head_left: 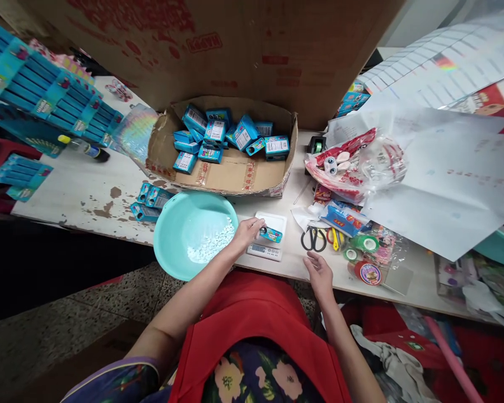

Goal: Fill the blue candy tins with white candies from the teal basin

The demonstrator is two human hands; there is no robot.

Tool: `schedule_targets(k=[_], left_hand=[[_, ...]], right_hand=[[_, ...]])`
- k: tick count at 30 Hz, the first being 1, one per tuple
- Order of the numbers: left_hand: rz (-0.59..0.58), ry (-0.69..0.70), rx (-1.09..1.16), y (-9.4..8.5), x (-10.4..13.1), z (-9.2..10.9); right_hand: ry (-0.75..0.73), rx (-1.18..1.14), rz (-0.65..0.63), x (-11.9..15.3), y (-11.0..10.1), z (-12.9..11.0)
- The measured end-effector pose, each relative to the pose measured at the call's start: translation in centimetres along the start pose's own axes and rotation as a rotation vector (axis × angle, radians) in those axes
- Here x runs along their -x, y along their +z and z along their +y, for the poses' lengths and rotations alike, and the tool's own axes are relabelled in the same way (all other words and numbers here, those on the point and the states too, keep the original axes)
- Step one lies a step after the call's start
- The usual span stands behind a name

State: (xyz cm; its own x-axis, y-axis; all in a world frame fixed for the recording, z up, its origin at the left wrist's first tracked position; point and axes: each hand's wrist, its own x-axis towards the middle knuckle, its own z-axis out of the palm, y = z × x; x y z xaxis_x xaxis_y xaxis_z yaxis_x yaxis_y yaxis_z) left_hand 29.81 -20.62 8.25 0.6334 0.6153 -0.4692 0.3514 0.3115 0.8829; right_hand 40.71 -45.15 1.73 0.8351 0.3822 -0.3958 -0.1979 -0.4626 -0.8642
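Observation:
On a small white scale (264, 251) at the table's front edge lies a blue printed box (273, 234). My left hand (248, 232) has its fingers closed at the box's left end. My right hand (319, 271) is at the table edge right of the scale, fingers apart and holding nothing. To the left, a turquoise basin (168, 235) holds many small pale pieces (210, 244). Behind the scale, an open cardboard box (231, 183) contains several blue boxes (215, 131).
Black scissors (313, 239), a yellow cutter (336, 239) and tape rolls (370, 273) lie at the right. Several blue boxes (151, 201) stand behind the basin. A bottle (84, 148) lies at the left. A large carton (235, 50) rises behind.

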Motion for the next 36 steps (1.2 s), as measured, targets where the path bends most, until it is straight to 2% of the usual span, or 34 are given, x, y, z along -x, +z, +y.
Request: schedule_targets(k=[3, 5, 7, 10, 11, 13, 15, 17, 20, 22, 25, 28, 31, 33, 35, 36], left_hand=[[0.019, -0.001, 0.032, -0.2, 0.1, 0.1], [0.047, -0.012, 0.073, -1.6, 0.4, 0.0], [0.16, -0.014, 0.105, -4.0, 0.9, -0.5], [0.372, -0.022, 0.084, -8.7, 1.9, -2.0], [0.403, -0.037, 0.06, -10.1, 2.2, -2.6], [0.396, -0.073, 0.006, -12.3, 2.9, -3.7], [0.381, -0.073, -0.049, -13.2, 3.5, -4.3], [0.406, -0.032, -0.101, -13.0, 3.9, -4.1], [0.42, 0.077, -0.186, -10.4, 4.2, -2.6], [0.286, 0.25, -0.369, -7.8, 4.3, -1.4], [0.022, 0.515, -0.822, -4.0, 4.2, -0.1], [-0.058, 0.568, -1.181, -1.5, 3.5, -0.2], [-0.068, 0.552, -1.364, -0.5, 2.4, -0.9], [-0.07, 0.545, -1.39, -0.5, 2.0, -1.0], [0.012, 0.534, -1.314, -1.5, 2.4, -0.5], [0.107, 0.536, -1.237, -2.5, 2.9, 0.1]], right_hand=[[0.007, 0.002, -0.007, -0.1, 0.1, -0.2], [0.013, 0.003, -0.009, -0.1, -0.1, -0.3], [0.018, 0.003, -0.004, 0.0, -0.4, -0.2], [0.031, 0.014, 0.011, 0.1, -0.9, 0.2], [0.037, 0.021, 0.009, 0.1, -1.0, 0.4], [0.047, 0.036, -0.008, 0.1, -0.9, 0.7], [0.046, 0.04, -0.033, -0.1, -0.6, 0.8], [0.036, 0.036, -0.057, -0.3, -0.2, 0.6], [0.02, 0.035, -0.087, -0.3, 0.6, 0.0], [0.018, 0.041, -0.096, -0.2, 1.0, -0.4], [0.036, 0.057, -0.107, 0.2, 1.3, -0.9], [0.042, 0.066, -0.098, 0.7, 1.1, -1.0], [0.04, 0.055, -0.07, 1.1, 0.6, -0.5], [0.053, 0.05, -0.056, 1.2, 0.3, -0.2], [0.06, 0.056, -0.055, 1.1, 0.3, -0.2], [0.056, 0.064, -0.055, 0.9, 0.4, -0.4]])
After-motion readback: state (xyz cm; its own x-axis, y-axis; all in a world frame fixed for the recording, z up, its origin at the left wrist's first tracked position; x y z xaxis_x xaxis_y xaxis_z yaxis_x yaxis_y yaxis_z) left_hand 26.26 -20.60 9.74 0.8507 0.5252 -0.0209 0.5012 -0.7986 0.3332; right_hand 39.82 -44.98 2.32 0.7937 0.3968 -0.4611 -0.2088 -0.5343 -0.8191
